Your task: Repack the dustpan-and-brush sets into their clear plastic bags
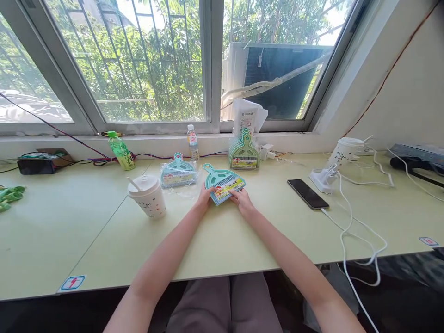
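A small teal dustpan-and-brush set (222, 176) with a yellow printed label is held just above the table, its handle tilted to the upper left. My left hand (204, 197) grips its lower left edge. At its lower right, my right hand (242, 201) has fingers closed on the label edge. Behind it to the left lies a similar teal set in clear plastic wrap (178, 175). Several green sets stand stacked in a wrapped bundle (244, 155) near the window sill, touching neither hand.
A lidded paper cup (149, 199) with a straw stands left of my arms. Behind are a green bottle (120, 150) and a clear bottle (193, 142). On the right lie a phone (307, 194), a power strip (322, 180), another cup (343, 153) and loose white cables (350, 226).
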Tool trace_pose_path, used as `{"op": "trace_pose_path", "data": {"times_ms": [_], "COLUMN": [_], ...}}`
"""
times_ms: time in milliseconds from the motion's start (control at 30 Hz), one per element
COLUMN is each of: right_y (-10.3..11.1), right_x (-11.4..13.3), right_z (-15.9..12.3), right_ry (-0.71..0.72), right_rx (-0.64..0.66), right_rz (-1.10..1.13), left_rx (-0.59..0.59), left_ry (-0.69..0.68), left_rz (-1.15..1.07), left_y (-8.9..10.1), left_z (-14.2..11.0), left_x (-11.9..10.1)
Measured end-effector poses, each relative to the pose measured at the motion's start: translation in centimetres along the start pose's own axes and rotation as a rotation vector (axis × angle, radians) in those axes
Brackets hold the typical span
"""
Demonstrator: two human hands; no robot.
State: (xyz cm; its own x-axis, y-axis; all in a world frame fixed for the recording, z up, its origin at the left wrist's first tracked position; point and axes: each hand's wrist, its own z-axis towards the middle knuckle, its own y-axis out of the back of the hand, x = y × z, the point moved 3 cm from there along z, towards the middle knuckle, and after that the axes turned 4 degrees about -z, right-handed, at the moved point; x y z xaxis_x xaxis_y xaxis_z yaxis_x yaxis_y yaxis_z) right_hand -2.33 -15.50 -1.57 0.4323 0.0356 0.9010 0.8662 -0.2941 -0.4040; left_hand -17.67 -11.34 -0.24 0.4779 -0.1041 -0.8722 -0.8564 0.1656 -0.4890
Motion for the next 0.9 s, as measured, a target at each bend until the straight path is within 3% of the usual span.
{"op": "trace_pose_path", "data": {"times_ms": [100, 400, 567, 633, 767, 900], "right_y": [0.1, 1.3, 2.5, 2.9, 3.3, 3.8], "right_x": [0.1, 1.5, 3.1, 3.5, 4.2, 4.5], "right_z": [-0.2, 0.6, 0.6, 0.7, 0.9, 1.3], "right_ry": [-0.012, -0.010, 0.077, 0.092, 0.119, 0.110], "right_rx": [0.026, 0.040, 0.027, 0.026, 0.045, 0.044], "right_rz": [-0.012, -0.066, -0.096, -0.103, -0.105, -0.128], "left_rx": [0.046, 0.018, -0.272, -0.300, -0.222, -0.087], "left_ry": [0.003, 0.014, -0.457, -0.506, -0.418, -0.530], "left_rz": [0.008, 0.150, 0.609, 0.787, 0.948, 0.982], "left_y": [0.1, -1.1, 1.1, 2.6, 4.5, 3.6], "left_z": [0.0, -1.2, -1.8, -1.5, -0.7, -0.9], "left_x": [-0.3, -0.9, -3.9, -4.8, -5.1, -5.1]}}
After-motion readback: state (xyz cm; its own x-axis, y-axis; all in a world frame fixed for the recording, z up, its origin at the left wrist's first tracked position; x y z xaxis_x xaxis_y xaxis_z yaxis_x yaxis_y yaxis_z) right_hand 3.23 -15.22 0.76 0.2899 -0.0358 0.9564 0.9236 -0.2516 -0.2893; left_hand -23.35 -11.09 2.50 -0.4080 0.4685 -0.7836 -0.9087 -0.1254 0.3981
